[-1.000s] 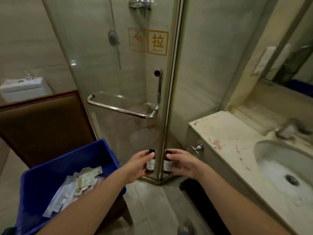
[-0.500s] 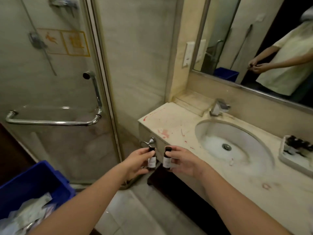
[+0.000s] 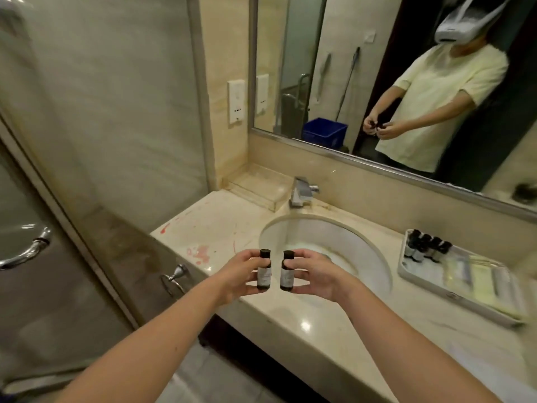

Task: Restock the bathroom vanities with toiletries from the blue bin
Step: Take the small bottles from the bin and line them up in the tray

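The delivery step is in hand: the left hand (image 3: 238,271) pinches the left bottle (image 3: 263,273) and the right hand (image 3: 313,274) clamps the right bottle (image 3: 287,271), both upright and just beside each other above the front edge of the desk (image 3: 220,228), before the sink (image 3: 363,245). The tray (image 3: 436,289) at the desk's right holds a row of dark bottles (image 3: 424,248) — four, as far as the blur allows — so the next move likely calls for a reach across the sink and an upright set-down by that row.

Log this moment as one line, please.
left hand: grips small dark labelled bottle | right hand: grips second dark bottle | both upright by beige stone vanity
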`<action>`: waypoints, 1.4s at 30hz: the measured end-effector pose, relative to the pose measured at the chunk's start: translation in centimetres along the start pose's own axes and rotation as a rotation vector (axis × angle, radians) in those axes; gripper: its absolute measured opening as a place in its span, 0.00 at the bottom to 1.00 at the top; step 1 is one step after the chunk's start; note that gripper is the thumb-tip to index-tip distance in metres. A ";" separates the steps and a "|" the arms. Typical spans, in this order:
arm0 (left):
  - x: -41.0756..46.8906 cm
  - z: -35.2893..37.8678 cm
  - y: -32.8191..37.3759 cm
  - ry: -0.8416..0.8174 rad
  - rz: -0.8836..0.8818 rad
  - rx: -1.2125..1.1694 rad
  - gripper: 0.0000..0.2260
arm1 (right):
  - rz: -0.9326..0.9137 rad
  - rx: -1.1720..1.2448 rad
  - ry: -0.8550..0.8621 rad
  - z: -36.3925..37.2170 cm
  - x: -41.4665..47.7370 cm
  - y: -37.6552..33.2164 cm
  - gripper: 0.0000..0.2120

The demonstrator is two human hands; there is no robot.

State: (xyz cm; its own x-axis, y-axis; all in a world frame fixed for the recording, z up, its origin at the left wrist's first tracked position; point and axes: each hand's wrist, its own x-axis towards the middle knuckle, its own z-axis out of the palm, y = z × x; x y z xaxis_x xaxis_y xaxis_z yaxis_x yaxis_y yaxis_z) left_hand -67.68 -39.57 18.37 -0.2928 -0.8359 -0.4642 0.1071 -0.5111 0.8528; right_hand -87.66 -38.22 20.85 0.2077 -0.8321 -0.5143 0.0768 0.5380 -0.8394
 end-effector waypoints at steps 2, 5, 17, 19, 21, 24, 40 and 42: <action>2.0 2.5 0.5 -0.036 0.010 0.035 0.13 | -0.015 0.002 0.021 -2.8 0.1 -0.6 0.17; 4.9 6.4 1.1 -0.102 0.019 0.115 0.15 | -0.043 0.016 0.056 -7.1 -0.1 -1.4 0.18; 13.4 22.6 0.7 -0.384 0.052 0.341 0.15 | -0.106 0.121 0.307 -23.1 -4.0 -1.0 0.14; 14.3 25.3 0.4 -0.425 0.047 0.380 0.16 | -0.114 0.136 0.355 -25.4 -4.9 -0.6 0.15; 14.9 27.9 0.3 -0.470 0.049 0.410 0.17 | -0.122 0.149 0.391 -27.4 -5.8 -0.2 0.15; 15.7 31.2 0.1 -0.523 0.055 0.429 0.15 | -0.133 0.166 0.429 -29.9 -7.2 0.0 0.14; 22.1 40.3 1.8 -0.558 0.315 0.771 0.10 | -0.118 -0.164 0.634 -38.2 -7.6 -3.8 0.11; 23.2 40.9 2.1 -0.552 0.398 0.866 0.08 | -0.117 -0.221 0.643 -39.0 -7.0 -4.3 0.12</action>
State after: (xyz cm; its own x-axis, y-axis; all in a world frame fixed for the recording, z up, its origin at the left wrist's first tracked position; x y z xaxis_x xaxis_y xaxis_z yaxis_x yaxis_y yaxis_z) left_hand -113.09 -51.85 19.13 -0.7927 -0.5951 -0.1320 -0.3511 0.2686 0.8970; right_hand -127.52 -39.96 21.25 -0.4147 -0.8346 -0.3625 -0.1512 0.4561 -0.8770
